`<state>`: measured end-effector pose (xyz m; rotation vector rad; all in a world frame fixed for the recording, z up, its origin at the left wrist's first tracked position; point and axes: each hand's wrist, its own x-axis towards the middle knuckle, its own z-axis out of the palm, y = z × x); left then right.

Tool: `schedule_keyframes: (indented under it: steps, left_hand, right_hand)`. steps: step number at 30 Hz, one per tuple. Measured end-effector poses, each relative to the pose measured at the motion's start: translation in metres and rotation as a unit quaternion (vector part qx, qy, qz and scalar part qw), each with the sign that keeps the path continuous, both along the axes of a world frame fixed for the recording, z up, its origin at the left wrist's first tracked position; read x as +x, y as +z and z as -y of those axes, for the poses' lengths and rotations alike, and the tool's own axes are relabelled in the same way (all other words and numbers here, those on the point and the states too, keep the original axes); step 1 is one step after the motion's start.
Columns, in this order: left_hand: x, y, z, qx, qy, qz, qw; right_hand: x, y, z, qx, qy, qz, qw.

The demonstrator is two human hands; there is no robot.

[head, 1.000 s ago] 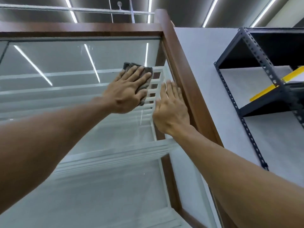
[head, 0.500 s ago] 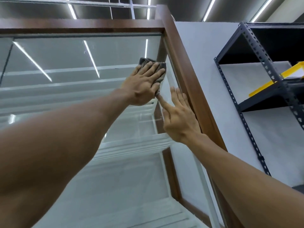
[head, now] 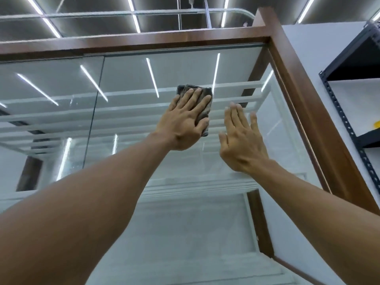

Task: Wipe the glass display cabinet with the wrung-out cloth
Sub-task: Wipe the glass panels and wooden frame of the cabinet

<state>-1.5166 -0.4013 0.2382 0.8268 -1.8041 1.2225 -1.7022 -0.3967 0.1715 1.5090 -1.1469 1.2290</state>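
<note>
L hand (head: 183,122) w/ folded grey cloth (head: 207,111) has slid left, off the corner of the brown wood-framed glass display cabinet (head: 298,95). Straight fingers press cloth flat on upper pane. R hand (head: 240,140) beside it, fingers straight, flat on glass.

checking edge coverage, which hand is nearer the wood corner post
Right. The right hand lies flat on the glass left of the post; the left hand, pressing the cloth, is farther left.

One head-worn wide-angle view, close to the glass cabinet (head: 127,79), steeply upward toward the ceiling (head: 92,9).
</note>
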Motion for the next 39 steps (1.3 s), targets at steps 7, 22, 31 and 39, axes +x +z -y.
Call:
schedule_keyframes:
  steps: [7, 22, 31, 39]
  left_hand:
    - [0.072, -0.006, 0.005, 0.002, -0.001, -0.041, 0.999]
    - [0.221, -0.043, 0.013, 0.022, 0.006, -0.208, 0.978]
    - [0.183, -0.052, 0.005, 0.034, 0.005, -0.1, 0.994]
    - [0.134, -0.056, 0.01, 0.036, 0.003, -0.242, 0.97]
  right_hand:
    - [0.101, 0.03, 0.003, 0.0, -0.004, -0.05, 0.999]
    - [0.211, 0.033, 0.011, -0.002, 0.006, -0.128, 0.992]
    - [0.203, 0.017, 0.008, 0.003, 0.026, -0.13, 0.991]
    - [0.149, 0.008, 0.005, -0.003, 0.027, -0.096, 0.995]
